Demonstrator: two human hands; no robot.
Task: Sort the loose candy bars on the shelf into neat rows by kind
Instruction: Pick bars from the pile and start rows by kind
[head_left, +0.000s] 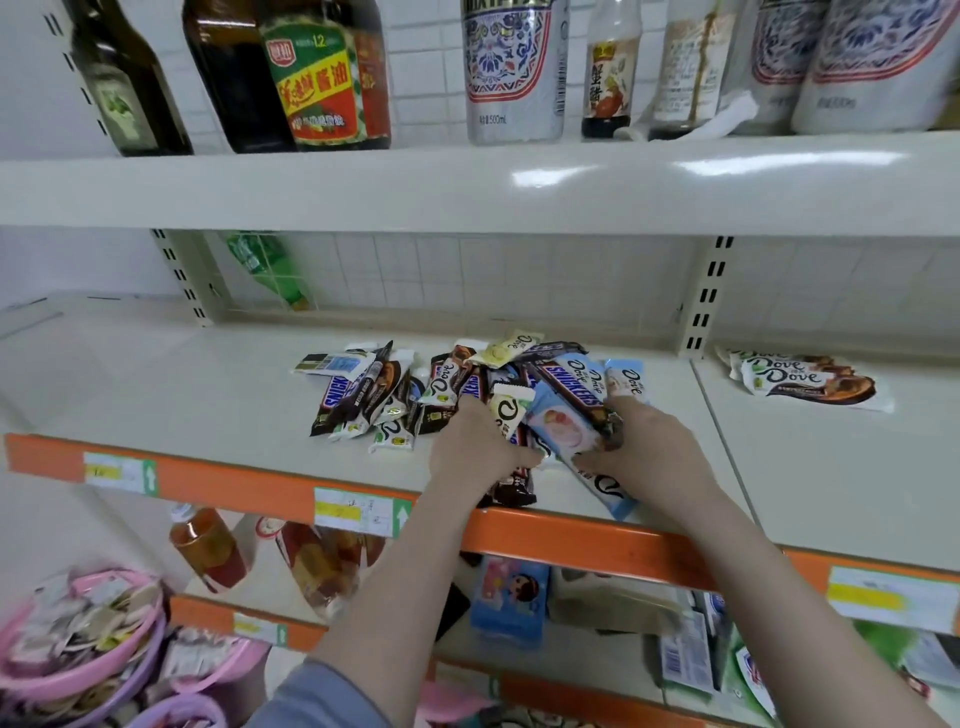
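Centre frame: I am gripping mixed bars from the pile (441, 395) with curled left hand (475, 447) and right hand (644, 447), presumably separating kinds toward the Dove row (805, 382) at right

Your bare forearms reach forward side by side; your left hand (475, 441) and right hand (652, 444) both curl their fingers, gripping, nearly touching.

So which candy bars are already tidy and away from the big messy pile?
The brown-and-white Dove bars at the far right of the shelf. They lie stacked together past the shelf's seam, apart from the jumbled pile that both hands are in.
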